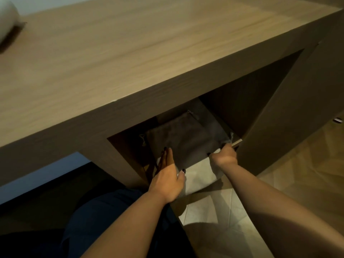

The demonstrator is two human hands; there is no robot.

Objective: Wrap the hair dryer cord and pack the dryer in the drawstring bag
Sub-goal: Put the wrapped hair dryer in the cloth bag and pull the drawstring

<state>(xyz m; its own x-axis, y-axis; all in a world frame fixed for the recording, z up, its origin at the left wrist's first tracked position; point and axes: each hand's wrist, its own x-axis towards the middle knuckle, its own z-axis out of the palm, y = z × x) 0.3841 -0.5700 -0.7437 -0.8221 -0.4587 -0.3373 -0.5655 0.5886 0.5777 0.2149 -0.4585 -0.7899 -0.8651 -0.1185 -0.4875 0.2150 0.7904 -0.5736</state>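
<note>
The right hand (pixel 224 155) is clenched on the near right corner of the grey drawstring bag (pixel 182 138). The left hand (pixel 167 175) lies flat, fingers straight, against the bag's left edge at seven o'clock. The bag lies in the open cubby (pixel 251 101) under the wooden counter (pixel 130 53). No writing is legible.

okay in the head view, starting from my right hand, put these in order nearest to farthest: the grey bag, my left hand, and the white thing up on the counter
1. Grey bag: the right hand grips its right corner, inside the cabinet opening.
2. Left hand: lower left, fingers flat against the bag's left side.
3. White thing: far upper left on the counter, blurred.
</note>
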